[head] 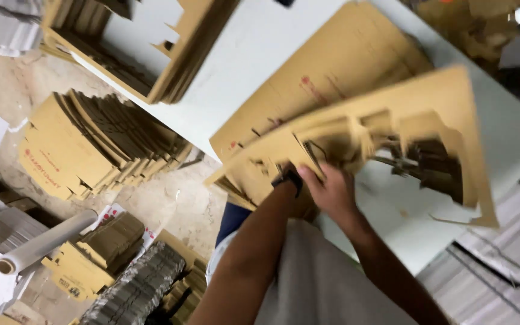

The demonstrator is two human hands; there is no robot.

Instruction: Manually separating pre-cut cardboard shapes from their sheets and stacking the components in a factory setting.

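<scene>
1. The right hand (332, 191) is gripping the near edge of a flat, brown, die-cut corrugated cardboard sheet (434, 102), which is tilting up above the white worktop (254, 54).
2. The left hand (293, 174), wearing a dark wrist strap, is reaching under the same sheet; its fingers are hidden, so its grip cannot be judged.
3. The sheet is probably light and fairly stiff, but its cut-out windows and thin tabs are likely to bend or tear; the solid near border looks the safest hold.
4. A flat pile of similar brown cardboard blanks (326, 78) is lying beneath it on the worktop.
5. More fanned stacks of brown blanks (91, 144) are resting on the floor; motion blur is obscuring the cut-outs' detail.
</scene>
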